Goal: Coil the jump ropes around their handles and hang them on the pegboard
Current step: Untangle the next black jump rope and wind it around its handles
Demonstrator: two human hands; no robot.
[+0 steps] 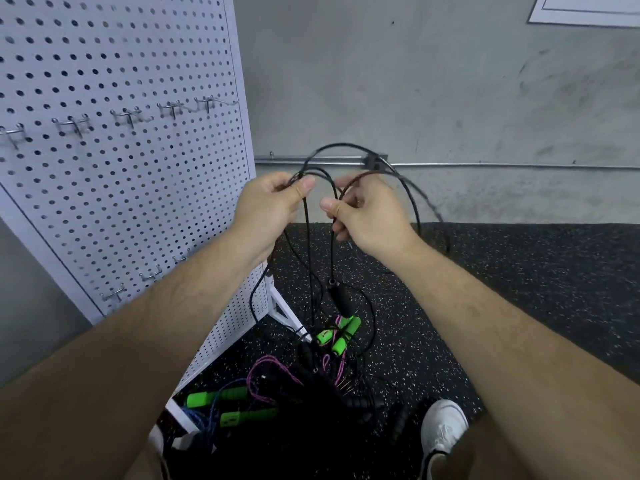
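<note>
Both hands are raised, curled and pinching the thin black jump-rope cord (pixel 341 144). The left hand (pixel 273 202) bunches several loops; the right hand (pixel 363 216) holds one or two strands, hard to count. The rope's black foam handle (pixel 337 296) dangles over the tangled green-handled rope pile (pixel 325 372) on the floor. It likely needs lifting free before wrapping. The white perforated pegboard (pixel 121 161) edge crowds the left; there is more room on the right.

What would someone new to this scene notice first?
Centre frame, the left hand and right hand pinch looping strands of a thin black jump rope cord. On the left stands a white perforated pegboard with bare metal hooks; below, bright green rope handles lie tangled on the speckled black rubber floor.
</note>
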